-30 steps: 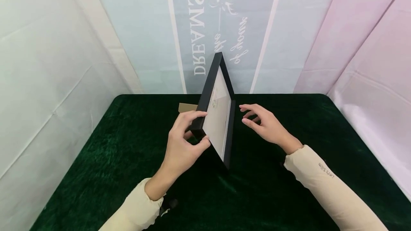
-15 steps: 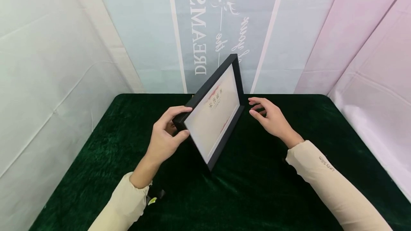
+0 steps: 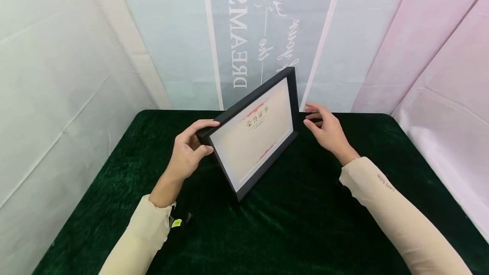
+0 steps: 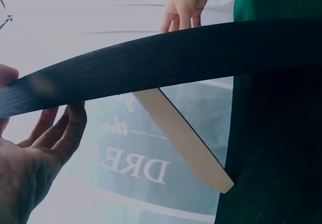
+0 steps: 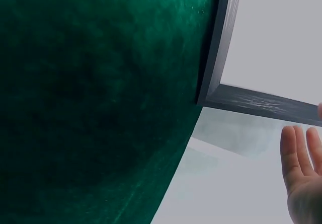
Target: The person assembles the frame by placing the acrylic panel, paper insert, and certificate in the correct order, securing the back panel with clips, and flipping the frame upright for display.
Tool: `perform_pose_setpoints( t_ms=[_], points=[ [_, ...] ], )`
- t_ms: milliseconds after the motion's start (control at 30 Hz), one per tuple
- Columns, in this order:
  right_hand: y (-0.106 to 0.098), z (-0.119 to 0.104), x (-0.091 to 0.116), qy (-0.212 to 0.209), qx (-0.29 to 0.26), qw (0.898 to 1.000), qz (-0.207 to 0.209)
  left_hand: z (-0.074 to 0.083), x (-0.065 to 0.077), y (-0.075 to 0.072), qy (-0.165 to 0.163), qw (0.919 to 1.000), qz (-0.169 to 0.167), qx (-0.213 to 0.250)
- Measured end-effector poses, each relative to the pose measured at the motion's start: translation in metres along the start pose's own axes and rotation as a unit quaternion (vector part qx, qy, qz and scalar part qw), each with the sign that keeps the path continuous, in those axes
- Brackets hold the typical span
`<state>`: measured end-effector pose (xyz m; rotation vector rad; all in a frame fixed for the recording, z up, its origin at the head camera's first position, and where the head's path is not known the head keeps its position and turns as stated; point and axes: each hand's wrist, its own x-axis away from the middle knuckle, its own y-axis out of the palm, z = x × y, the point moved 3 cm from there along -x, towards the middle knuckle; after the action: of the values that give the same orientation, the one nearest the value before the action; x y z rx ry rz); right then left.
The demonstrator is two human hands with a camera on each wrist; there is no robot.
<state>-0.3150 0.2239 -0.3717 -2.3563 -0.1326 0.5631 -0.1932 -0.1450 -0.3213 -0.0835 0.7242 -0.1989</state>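
Note:
A black picture frame (image 3: pixel 266 165) stands on the table, leaning back, with its front turned toward the head camera. Behind its pane is a cream certificate (image 3: pixel 244 147) with red trim and dark characters. My left hand (image 3: pixel 183 152) grips the frame's upper left corner, thumb in front and fingers on top and behind. In the left wrist view, a tan stand leg (image 4: pixel 186 143) angles out from the back of the frame. Beside the right edge hovers my right hand (image 3: pixel 326 130), its fingers loosely bent and a small gap from the frame.
Dark green velvet cloth (image 3: pixel 290 232) covers the table. A pale blue printed backdrop (image 3: pixel 183 46) with mirrored lettering hangs at the far edge. White fabric (image 3: pixel 57 96) hangs at the left, pinkish fabric (image 3: pixel 439 54) at the right.
My left hand has swung the frame's left side leftward and away, so its front now faces the head camera more. My right hand has shifted right and farther away, staying beside it.

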Motion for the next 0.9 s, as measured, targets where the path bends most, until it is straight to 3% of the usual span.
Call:
perform_pose_setpoints(
  t_ms=[333, 500, 733, 800, 900],
  points=[
    [0.0, 0.002, -0.022, -0.002, -0.02, 1.0, 0.012, -0.005, -0.003, -0.006, -0.011, 0.9999, -0.003, 0.006],
    [-0.001, 0.006, -0.026, 0.023, -0.017, 1.0, 0.007, -0.007, -0.004, -0.008, -0.013, 0.9989, 0.007, 0.044],
    [-0.002, 0.008, -0.026, 0.025, -0.033, 0.999, 0.005, -0.01, -0.001, -0.008, -0.05, 0.9955, 0.016, 0.079],
    [-0.002, 0.008, -0.025, 0.019, -0.038, 0.999, 0.008, -0.011, 0.003, -0.007, -0.066, 0.9955, 0.013, 0.066],
    [-0.002, 0.009, -0.025, 0.016, -0.038, 0.999, 0.009, -0.013, 0.011, -0.004, -0.093, 0.9957, 0.004, 0.006]
  ],
)
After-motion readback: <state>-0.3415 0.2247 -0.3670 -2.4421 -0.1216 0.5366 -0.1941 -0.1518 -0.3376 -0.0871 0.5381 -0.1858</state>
